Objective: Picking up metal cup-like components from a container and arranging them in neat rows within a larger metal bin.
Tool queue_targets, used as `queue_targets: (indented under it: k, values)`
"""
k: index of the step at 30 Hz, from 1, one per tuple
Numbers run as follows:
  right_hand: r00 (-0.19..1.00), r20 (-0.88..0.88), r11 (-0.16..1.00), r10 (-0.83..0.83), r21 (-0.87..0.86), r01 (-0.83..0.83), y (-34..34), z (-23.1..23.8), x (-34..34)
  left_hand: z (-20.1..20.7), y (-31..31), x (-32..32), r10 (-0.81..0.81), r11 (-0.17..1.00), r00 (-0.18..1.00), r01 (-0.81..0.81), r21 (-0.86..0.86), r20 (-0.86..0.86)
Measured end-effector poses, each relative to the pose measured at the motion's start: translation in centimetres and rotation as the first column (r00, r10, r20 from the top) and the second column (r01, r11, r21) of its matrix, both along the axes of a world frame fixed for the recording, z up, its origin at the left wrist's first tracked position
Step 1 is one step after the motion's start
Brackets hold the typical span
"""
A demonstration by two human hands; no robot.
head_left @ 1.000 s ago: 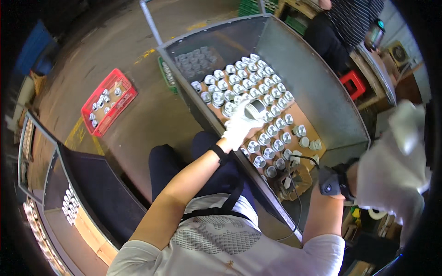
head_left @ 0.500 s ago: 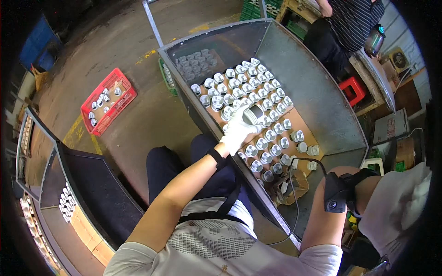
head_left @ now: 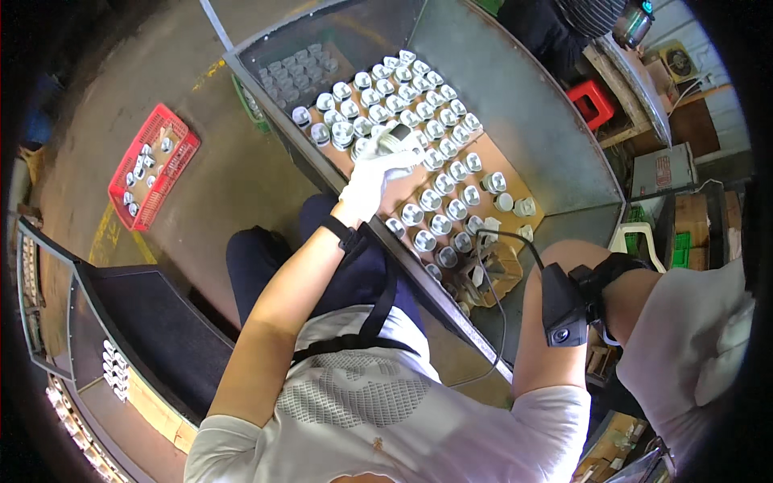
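My left hand (head_left: 372, 179), in a white glove, is closed round a silver piston (head_left: 394, 138) with a dark patch on its side. It is above the left part of a grey metal bin (head_left: 523, 88). Below and around it, rows of upright pistons (head_left: 427, 203) stand on a cardboard sheet (head_left: 491, 153). My right hand (head_left: 684, 342), also gloved in white, is raised close at the right, away from the bin. Its fingers are not clear, so whether it holds anything is hidden. A black camera (head_left: 562, 312) on a cord is strapped to my right wrist.
A torn carton (head_left: 503, 278) lies in the bin's near corner. On the floor at left is a red crate (head_left: 165, 189) with several pistons. A second bin (head_left: 153, 322) stands at lower left. Behind the large bin are a red stool (head_left: 590, 105) and another person (head_left: 592, 16).
My left hand has drawn back left with the piston, uncovering cardboard between the rows. The whole view has shifted, so the bin appears higher and further left. My right hand stays raised.
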State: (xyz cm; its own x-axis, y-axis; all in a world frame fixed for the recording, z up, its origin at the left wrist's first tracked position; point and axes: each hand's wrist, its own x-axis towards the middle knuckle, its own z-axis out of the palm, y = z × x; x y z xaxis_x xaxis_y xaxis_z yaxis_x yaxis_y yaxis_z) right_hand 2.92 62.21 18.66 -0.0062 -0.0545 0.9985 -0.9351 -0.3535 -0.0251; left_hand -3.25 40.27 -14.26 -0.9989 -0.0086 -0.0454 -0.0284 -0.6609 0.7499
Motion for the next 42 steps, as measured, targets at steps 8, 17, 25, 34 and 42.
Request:
queue_targets:
  k: [8,17,25,34,42]
  values:
    - [0.997,0.058,0.999,0.045,0.010,-0.046,0.3,-1.7,-0.1,0.1,-2.2,-1.0,-0.214,0.795,0.974,0.132,0.592,0.070]
    - [0.680,0.496,0.824,-0.540,0.147,0.547,-2.8,-9.3,-4.4,-0.8,-2.8,-1.4,-0.281,0.678,0.960,0.189,0.711,0.014]
    - [0.089,0.785,0.776,-0.613,0.619,-0.119,-3.0,-26.9,-11.7,2.2,-2.4,0.2,-0.116,0.613,0.923,-0.223,-0.758,-0.366]
    - [0.392,0.705,0.653,-0.590,0.703,-0.282,-3.2,-28.5,-9.5,1.1,-0.9,0.7,-0.070,0.996,0.997,0.068,-0.063,-0.038]
    - [0.493,0.688,0.640,-0.532,0.708,-0.298,-4.2,-32.3,-10.7,-0.6,-1.3,0.5,-0.061,0.868,0.979,-0.044,-0.495,-0.195]
